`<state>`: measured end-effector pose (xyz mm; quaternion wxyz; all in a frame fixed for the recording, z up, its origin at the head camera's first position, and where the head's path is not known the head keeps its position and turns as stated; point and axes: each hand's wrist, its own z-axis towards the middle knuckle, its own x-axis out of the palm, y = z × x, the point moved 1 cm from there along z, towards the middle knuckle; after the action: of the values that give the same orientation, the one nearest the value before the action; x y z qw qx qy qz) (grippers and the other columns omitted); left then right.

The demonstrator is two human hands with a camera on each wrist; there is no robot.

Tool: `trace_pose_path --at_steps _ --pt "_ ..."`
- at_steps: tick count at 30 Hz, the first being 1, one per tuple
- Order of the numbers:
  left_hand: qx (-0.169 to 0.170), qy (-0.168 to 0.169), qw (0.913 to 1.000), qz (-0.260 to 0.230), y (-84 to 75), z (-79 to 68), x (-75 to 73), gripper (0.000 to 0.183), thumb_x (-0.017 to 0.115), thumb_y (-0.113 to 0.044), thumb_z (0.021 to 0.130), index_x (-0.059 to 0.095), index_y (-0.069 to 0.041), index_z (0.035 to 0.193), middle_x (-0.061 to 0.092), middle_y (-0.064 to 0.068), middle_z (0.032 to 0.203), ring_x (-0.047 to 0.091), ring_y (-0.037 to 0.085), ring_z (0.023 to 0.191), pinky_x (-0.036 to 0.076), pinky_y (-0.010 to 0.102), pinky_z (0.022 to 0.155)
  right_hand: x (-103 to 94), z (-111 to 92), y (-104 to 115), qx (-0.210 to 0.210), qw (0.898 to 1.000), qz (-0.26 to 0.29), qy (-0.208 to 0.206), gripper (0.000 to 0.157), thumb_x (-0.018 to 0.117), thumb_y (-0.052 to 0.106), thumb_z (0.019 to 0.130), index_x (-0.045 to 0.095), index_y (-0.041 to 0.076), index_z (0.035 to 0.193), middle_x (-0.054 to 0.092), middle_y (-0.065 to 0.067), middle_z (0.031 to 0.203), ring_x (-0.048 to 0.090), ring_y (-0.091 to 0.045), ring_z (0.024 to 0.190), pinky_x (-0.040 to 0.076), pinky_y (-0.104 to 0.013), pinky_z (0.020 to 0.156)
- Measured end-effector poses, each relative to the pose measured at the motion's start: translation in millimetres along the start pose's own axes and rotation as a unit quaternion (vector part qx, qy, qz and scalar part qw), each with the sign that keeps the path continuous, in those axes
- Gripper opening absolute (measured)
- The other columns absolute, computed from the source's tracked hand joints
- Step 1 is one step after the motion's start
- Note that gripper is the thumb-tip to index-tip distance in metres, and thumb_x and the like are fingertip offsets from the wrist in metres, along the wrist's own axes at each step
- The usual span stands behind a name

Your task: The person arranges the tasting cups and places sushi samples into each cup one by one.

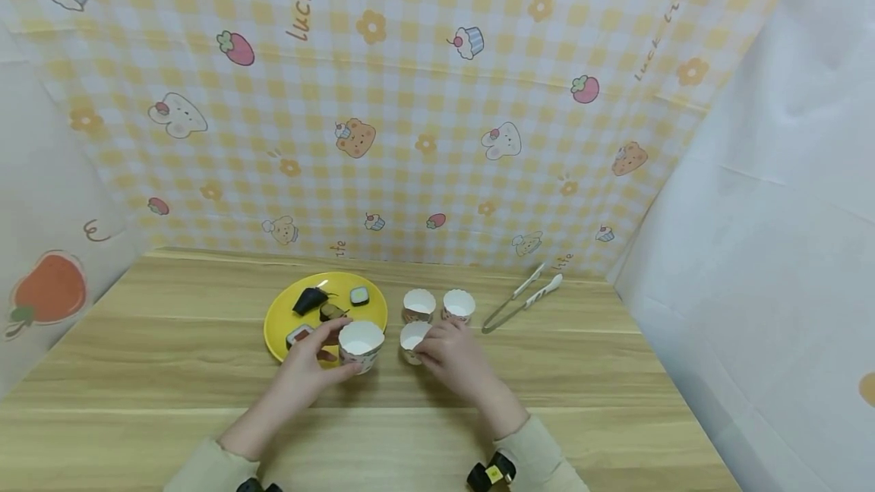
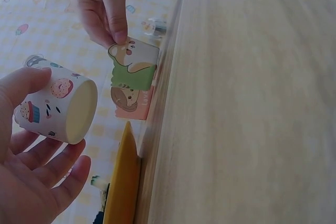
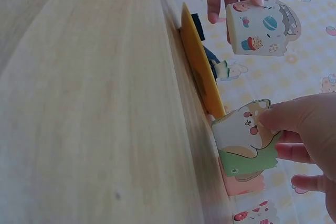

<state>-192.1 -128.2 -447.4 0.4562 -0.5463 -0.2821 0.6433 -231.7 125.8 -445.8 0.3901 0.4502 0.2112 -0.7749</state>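
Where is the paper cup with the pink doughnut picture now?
The left hand holds the doughnut cup above the table; in the head view, it overlaps the right edge of the yellow plate, left of the other three cups.

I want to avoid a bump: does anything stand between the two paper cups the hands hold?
Nothing visible stands between the white, sweets-printed paper cup in the left hand and the green-and-white, animal-printed paper cup pinched by the right hand; the head view shows a gap.

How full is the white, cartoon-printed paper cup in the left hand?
Empty: the head view looks down into the cup held by the left hand, showing only bare white inside.
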Motion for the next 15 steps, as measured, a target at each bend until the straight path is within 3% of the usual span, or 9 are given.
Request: trace_pose_path --at_steps 15 --pt "-0.004 -0.001 1.0 0.001 0.6 0.3 1.0 0.067 0.084 -0.017 0.074 0.053 -0.002 0.13 0.063 0.008 0.113 0.056 0.022 0.102 0.054 0.035 0.078 4.3 -1.1 -0.2 0.001 1.0 -0.002 0.004 0.007 0.08 0.017 0.077 0.075 0.018 0.082 0.069 0.008 0.086 0.06 -0.014 0.088 0.046 -0.04 0.091"
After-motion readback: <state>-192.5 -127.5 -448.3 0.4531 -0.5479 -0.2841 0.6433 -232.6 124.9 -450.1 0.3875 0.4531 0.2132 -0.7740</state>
